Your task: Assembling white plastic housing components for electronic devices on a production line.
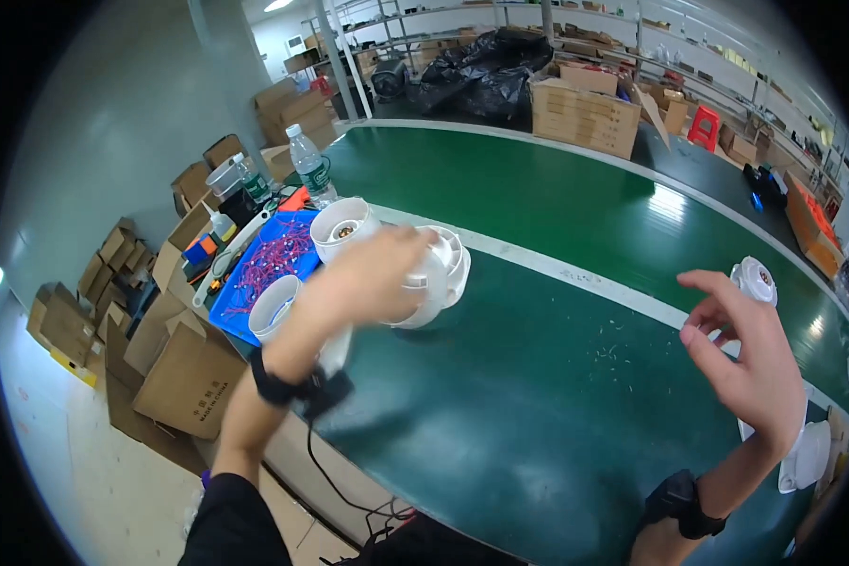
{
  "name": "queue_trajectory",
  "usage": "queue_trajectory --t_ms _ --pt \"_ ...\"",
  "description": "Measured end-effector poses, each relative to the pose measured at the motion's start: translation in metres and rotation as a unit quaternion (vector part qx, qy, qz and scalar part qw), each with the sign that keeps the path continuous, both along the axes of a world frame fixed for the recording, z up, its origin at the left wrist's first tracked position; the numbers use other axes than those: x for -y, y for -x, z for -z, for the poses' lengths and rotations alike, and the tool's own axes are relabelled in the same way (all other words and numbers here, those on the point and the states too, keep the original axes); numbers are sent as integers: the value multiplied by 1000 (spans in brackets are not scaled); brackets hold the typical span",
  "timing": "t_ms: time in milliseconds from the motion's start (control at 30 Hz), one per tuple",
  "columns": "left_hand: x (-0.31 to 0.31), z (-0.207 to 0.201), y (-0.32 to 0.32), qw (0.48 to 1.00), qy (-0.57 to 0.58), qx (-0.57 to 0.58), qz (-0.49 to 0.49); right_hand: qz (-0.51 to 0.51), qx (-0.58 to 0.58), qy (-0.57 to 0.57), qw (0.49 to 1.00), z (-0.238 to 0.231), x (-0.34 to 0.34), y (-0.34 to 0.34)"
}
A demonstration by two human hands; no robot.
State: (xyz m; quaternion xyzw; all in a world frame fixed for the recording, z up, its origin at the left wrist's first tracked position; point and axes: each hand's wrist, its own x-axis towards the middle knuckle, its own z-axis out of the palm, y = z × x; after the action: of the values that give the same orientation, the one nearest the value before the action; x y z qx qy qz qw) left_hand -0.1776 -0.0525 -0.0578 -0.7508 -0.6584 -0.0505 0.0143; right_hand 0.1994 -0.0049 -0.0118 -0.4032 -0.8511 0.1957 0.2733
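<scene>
My left hand (382, 274), smeared by motion, reaches over a white finned plastic housing (456, 266) on the green work surface (500, 406). Its fingertips are partly hidden, and I cannot make out whether they grip the housing. Just beyond that wrist stands a white round cup-shaped part (342, 226) with a metal piece inside. Another white cup-shaped part (275, 309) sits left of my forearm. On the right, my right hand (745, 354) is raised with fingers apart and nothing gripped. Behind its fingers is a white round part (755, 280) with a metallic centre.
A blue tray (228, 309) of red-purple wires lies at the left edge, with water bottles (308, 162) behind it. Cardboard boxes (193, 382) crowd the left floor. More white parts (806, 457) lie at far right. A black cable (335, 486) hangs below my left wrist.
</scene>
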Motion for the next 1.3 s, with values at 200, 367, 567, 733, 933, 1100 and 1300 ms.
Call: queue_trajectory --t_ms 200,367,567,733,933,1100,1300 --pt "-97 17 68 978 209 5 14 -45 -10 16 999 -6 -2 -10" --pt "-126 33 67 964 247 93 42 -43 -24 3 999 -7 -2 -20" --pt "-180 49 5 974 173 108 101 -10 -33 4 999 -10 -8 -40" --pt "-236 49 -51 981 141 111 74 -28 -20 24 999 -9 -13 -43" --pt "-300 52 -107 979 156 126 44 -9 -30 26 999 -7 -16 -54" --pt "-329 54 -131 945 229 230 23 8 -27 17 999 -3 -19 -63" --pt "-331 33 -37 886 137 411 -167 38 -32 8 999 -6 -21 -68"
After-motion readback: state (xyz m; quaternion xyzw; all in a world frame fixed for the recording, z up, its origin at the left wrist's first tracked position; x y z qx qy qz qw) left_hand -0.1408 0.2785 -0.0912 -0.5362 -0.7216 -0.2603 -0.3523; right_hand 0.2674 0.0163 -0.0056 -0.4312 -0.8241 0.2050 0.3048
